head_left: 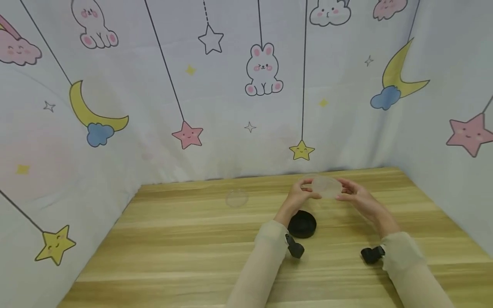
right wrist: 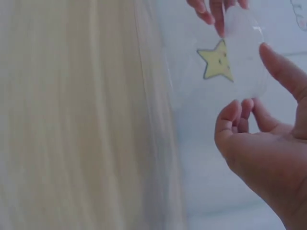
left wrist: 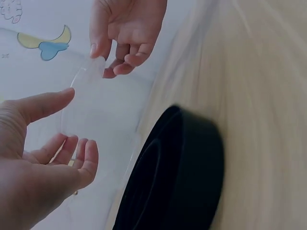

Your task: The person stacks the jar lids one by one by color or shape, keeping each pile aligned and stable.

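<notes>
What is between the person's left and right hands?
A translucent round piece, held at opposite edges by the left hand and the right hand. The head view shows it, and so do both wrist views.

The disc (head_left: 326, 187) between the fingers (left wrist: 50, 104) looks like thin, smooth, see-through plastic, faintly cloudy, with a glossy glint along its rim. The round sheet (head_left: 236, 198) lying farther left appears similarly clear, its exact material too faint to tell. The black dish (head_left: 302, 224) seems to be smooth, matt plastic. Pale wood grain runs across the tabletop (head_left: 185, 244), smooth with a soft sheen. The curtain (head_left: 227, 94) is matt printed cloth, lightly creased; the sleeves (head_left: 262, 265) are soft, dull cloth, rumpled at the cuffs.
</notes>
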Motion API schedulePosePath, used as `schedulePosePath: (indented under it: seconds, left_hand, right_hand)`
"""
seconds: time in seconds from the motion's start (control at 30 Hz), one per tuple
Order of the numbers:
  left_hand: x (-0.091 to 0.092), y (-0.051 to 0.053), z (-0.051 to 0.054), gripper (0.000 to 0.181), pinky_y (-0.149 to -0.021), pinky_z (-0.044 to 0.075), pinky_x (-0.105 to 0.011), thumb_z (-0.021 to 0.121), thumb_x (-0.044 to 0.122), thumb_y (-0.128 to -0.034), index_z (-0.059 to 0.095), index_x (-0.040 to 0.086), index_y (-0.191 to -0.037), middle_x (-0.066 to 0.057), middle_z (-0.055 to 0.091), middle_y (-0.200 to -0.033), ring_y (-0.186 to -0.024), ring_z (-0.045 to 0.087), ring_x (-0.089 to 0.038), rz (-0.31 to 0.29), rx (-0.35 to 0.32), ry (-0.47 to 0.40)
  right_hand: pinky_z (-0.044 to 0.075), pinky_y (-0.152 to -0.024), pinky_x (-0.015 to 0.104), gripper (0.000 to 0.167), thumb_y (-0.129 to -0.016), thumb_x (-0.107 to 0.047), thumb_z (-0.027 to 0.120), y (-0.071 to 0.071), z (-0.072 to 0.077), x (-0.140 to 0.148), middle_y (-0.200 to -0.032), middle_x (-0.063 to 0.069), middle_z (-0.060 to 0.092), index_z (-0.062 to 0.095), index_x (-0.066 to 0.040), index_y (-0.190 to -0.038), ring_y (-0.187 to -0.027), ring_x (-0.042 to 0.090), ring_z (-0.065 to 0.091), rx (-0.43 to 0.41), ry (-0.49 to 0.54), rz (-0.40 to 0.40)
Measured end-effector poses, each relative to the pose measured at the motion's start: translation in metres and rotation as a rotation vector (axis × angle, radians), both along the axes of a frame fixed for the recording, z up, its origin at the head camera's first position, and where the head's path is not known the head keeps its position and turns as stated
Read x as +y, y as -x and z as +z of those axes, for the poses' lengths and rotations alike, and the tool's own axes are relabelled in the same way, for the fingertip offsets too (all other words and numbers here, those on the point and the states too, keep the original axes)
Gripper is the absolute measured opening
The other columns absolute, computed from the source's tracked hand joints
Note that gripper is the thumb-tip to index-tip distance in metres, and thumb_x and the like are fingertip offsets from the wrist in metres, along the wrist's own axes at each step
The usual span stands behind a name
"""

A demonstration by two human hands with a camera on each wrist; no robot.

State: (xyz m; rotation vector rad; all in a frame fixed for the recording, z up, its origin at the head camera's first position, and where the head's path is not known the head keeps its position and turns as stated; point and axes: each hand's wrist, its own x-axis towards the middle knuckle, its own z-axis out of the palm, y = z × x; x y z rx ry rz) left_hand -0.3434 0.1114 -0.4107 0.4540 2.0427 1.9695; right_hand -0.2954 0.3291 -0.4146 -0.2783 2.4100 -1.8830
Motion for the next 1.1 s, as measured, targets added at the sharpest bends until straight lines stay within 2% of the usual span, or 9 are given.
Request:
schedulePosePath:
  seconds: [0.1,0.23,0.33,0.47,0.53,0.63,0.8,0.97,1.1]
  left_hand:
    - [-0.013,0.004,0.004,0.059,-0.088,0.050,-0.027,0.075,-0.001,-0.0793,0.055,0.004,-0.135,-0.018,0.055,-0.132,-0.093,0.053,-0.010,-0.004,-0.011,-0.011]
    - [-0.026,0.004,0.008,0.057,-0.090,0.049,-0.028,0.074,-0.002,-0.0798,0.056,0.005,-0.134,-0.018,0.057,-0.127,-0.090,0.053,-0.010,-0.011,-0.020,-0.043]
    - [-0.036,0.005,0.014,0.056,-0.091,0.050,-0.030,0.072,-0.002,-0.0808,0.056,0.006,-0.134,-0.011,0.060,-0.114,-0.090,0.053,-0.011,-0.028,0.004,-0.063]
    - [-0.056,0.003,0.024,0.060,-0.090,0.050,-0.033,0.072,0.001,-0.0815,0.052,0.005,-0.138,-0.004,0.055,-0.104,-0.094,0.052,-0.012,-0.024,0.037,-0.045]
    - [-0.068,0.001,0.029,0.061,-0.091,0.049,-0.035,0.072,0.003,-0.0812,0.051,0.005,-0.138,-0.004,0.053,-0.107,-0.098,0.052,-0.014,-0.005,0.044,-0.024]
    - [-0.087,-0.003,0.035,0.062,-0.092,0.050,-0.037,0.073,0.004,-0.0818,0.050,0.004,-0.139,-0.011,0.054,-0.116,-0.106,0.054,-0.019,0.009,0.068,0.006]
    - [-0.120,-0.011,0.038,0.060,-0.098,0.049,-0.043,0.071,0.006,-0.0848,0.047,0.006,-0.140,-0.017,0.047,-0.134,-0.115,0.054,-0.026,-0.039,0.105,0.030]
    - [-0.153,-0.017,0.035,0.056,-0.092,0.053,-0.037,0.070,0.005,-0.0853,0.047,0.004,-0.136,-0.016,0.047,-0.137,-0.114,0.053,-0.023,-0.089,0.155,0.048]
    - [-0.178,-0.021,0.030,0.059,-0.088,0.054,-0.030,0.071,0.002,-0.0836,0.045,0.003,-0.137,-0.017,0.048,-0.135,-0.114,0.054,-0.025,-0.107,0.152,0.044]
  right_hand:
    - [0.044,-0.086,0.015,0.077,-0.095,-0.012,0.062,0.004,0.007,-0.012,-0.128,0.000,0.043,0.015,0.002,-0.154,-0.104,0.004,0.047,-0.002,0.004,0.004]
    - [0.042,-0.087,0.016,0.077,-0.095,-0.015,0.062,0.005,0.014,-0.024,-0.141,0.015,0.037,0.016,-0.002,-0.155,-0.109,0.008,0.046,-0.004,-0.020,0.007]
    - [0.042,-0.090,0.018,0.077,-0.094,-0.016,0.063,0.006,0.022,-0.033,-0.146,0.017,0.034,0.018,-0.005,-0.156,-0.108,0.006,0.047,0.006,-0.028,0.001]
    - [0.038,-0.099,0.030,0.077,-0.093,-0.016,0.064,0.008,0.029,-0.051,-0.146,0.019,0.033,0.019,-0.004,-0.155,-0.106,0.005,0.047,0.022,-0.015,0.014]
    - [0.036,-0.102,0.038,0.077,-0.093,-0.015,0.064,0.009,0.032,-0.063,-0.149,0.021,0.030,0.020,-0.003,-0.155,-0.108,0.008,0.046,0.031,-0.002,0.033]
    - [0.033,-0.106,0.045,0.077,-0.093,-0.017,0.064,0.009,0.035,-0.079,-0.152,0.022,0.027,0.021,-0.006,-0.155,-0.111,0.013,0.044,0.026,0.015,0.048]
    - [0.035,-0.105,0.047,0.074,-0.092,-0.019,0.065,0.004,0.037,-0.104,-0.154,0.019,0.027,0.026,-0.009,-0.154,-0.121,0.025,0.041,0.036,-0.006,0.060]
    - [0.041,-0.101,0.046,0.072,-0.091,-0.024,0.068,-0.003,0.034,-0.129,-0.154,0.016,0.028,0.031,-0.011,-0.152,-0.127,0.032,0.037,0.036,-0.069,0.093]
    - [0.047,-0.096,0.041,0.071,-0.090,-0.025,0.070,-0.004,0.031,-0.151,-0.149,0.016,0.035,0.035,-0.012,-0.150,-0.122,0.030,0.041,0.025,-0.082,0.121]
